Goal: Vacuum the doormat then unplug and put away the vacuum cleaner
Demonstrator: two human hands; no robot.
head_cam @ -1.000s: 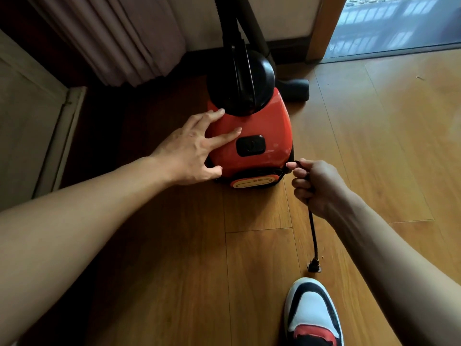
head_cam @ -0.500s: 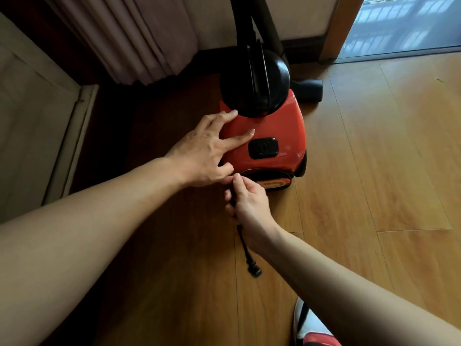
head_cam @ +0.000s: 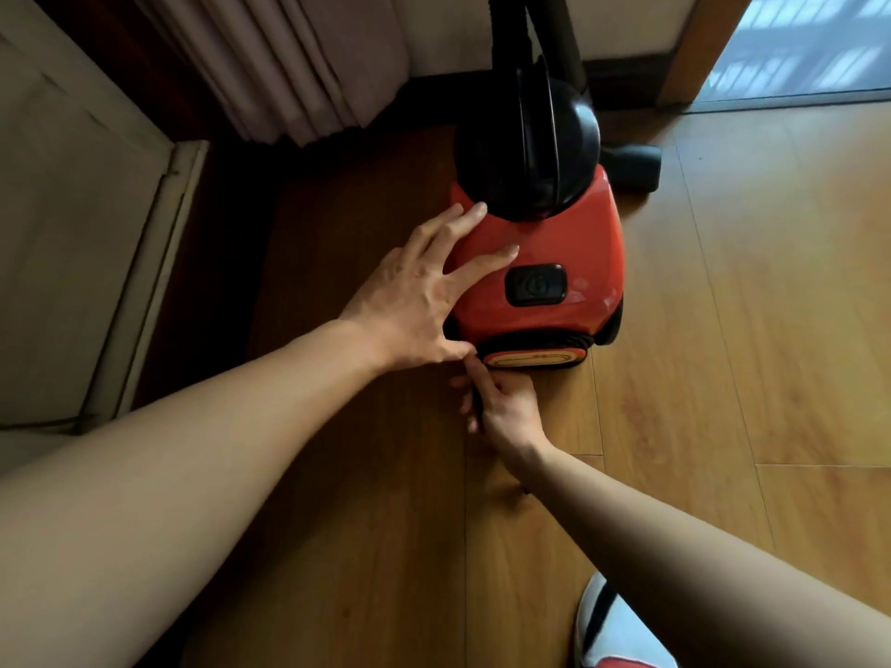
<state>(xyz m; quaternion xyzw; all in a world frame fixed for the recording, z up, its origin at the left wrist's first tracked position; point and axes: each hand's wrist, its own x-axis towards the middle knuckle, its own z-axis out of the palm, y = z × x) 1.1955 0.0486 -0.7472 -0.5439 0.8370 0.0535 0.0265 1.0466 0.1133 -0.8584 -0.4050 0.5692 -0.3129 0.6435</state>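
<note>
A red canister vacuum cleaner [head_cam: 569,243] with a black dome and hose stands on the wooden floor near the wall. My left hand [head_cam: 419,291] lies flat on its left flank, fingers spread. Just in front of its rear end, my right hand [head_cam: 501,407] is closed around the black power cord [head_cam: 478,402], of which only a short piece shows between the fingers. The plug is hidden under my right forearm. No doormat is in view.
A curtain [head_cam: 299,65] hangs behind the vacuum at the wall. A pale cabinet or door panel [head_cam: 72,209] stands on the left. A glass door opening [head_cam: 810,41] is at the top right. My shoe [head_cam: 612,629] is at the bottom right.
My right hand carried the cord from the vacuum's right rear corner across to its left rear corner, below my left hand. The plug, visible before, is now hidden. The left hand stayed put.
</note>
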